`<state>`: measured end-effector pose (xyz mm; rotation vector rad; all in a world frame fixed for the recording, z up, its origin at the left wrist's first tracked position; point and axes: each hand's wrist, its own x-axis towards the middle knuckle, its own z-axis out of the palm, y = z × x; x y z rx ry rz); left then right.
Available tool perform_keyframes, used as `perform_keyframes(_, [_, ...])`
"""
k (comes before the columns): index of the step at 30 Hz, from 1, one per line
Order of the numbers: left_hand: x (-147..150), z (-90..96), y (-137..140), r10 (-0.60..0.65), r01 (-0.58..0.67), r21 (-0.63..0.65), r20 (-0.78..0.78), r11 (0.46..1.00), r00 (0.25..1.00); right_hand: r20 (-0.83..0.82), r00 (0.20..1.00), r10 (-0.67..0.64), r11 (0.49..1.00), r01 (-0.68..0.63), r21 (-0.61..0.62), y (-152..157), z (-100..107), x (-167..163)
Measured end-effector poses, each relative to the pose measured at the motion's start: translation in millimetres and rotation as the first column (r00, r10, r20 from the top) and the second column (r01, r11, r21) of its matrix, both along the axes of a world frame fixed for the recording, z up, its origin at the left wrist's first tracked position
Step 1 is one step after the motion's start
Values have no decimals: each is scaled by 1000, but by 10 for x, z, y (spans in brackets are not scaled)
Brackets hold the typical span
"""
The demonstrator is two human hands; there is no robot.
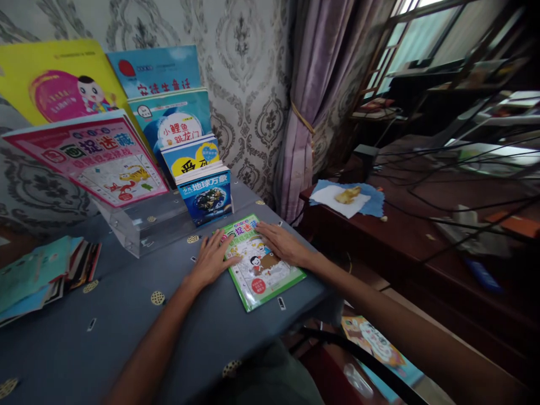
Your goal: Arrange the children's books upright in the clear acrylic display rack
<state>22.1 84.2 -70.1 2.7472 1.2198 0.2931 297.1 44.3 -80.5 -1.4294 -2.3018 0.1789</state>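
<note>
A green-bordered children's picture book (258, 275) lies flat near the right corner of the table. My left hand (212, 257) rests on its upper left edge, fingers spread. On the upper right edge lies my right hand (283, 243), its fingers stretched out over the cover. Neither hand grips the book. Just behind it, a clear acrylic stand (145, 228) holds several upright books. Among them are a pink-framed book (105, 160), a yellow book (25, 73) and a small blue book with a globe (207, 197).
A pile of thin books (37, 275) lies at the table's left side. The grey-blue tablecloth (126, 309) has printed patterns. To the right, a dark wooden desk (405, 225) bears tangled cables and a blue cloth (375, 198). More books (379, 349) lie low at the right.
</note>
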Motion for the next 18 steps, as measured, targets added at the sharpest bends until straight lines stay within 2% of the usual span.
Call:
perform_keyframes(7, [2, 37, -14, 5, -4, 13, -73, 1000, 997, 126, 992, -28, 999, 25, 29, -438, 15, 30])
perform_keyframes(13, [9, 23, -19, 12, -11, 10, -77, 1000, 997, 218, 972, -86, 996, 80, 37, -650, 96, -16])
perform_keyframes(16, [4, 4, -16, 11, -10, 21, -56, 1000, 998, 257, 952, -165, 986, 156, 52, -732, 171, -232])
perform_keyframes(18, [-12, -14, -11, 5, -4, 36, -39, 999, 999, 247, 956, -160, 987, 148, 68, -786, 202, -509])
